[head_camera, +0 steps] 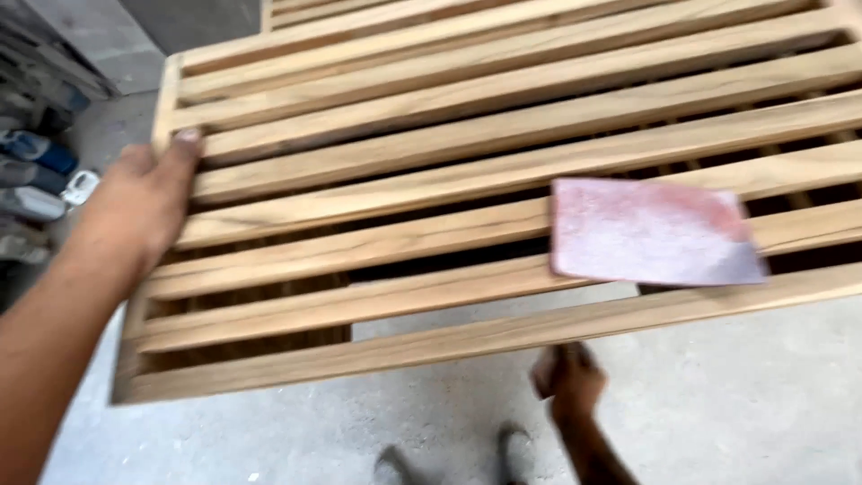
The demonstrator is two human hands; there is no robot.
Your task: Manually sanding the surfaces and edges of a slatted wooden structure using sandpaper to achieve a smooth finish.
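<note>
Sandpaper on slatted wooden panel | left hand grasps edge

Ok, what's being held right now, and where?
The left hand grips the slatted wooden frame by its left end rail. The right hand, below the front slat, looks empty.
</note>
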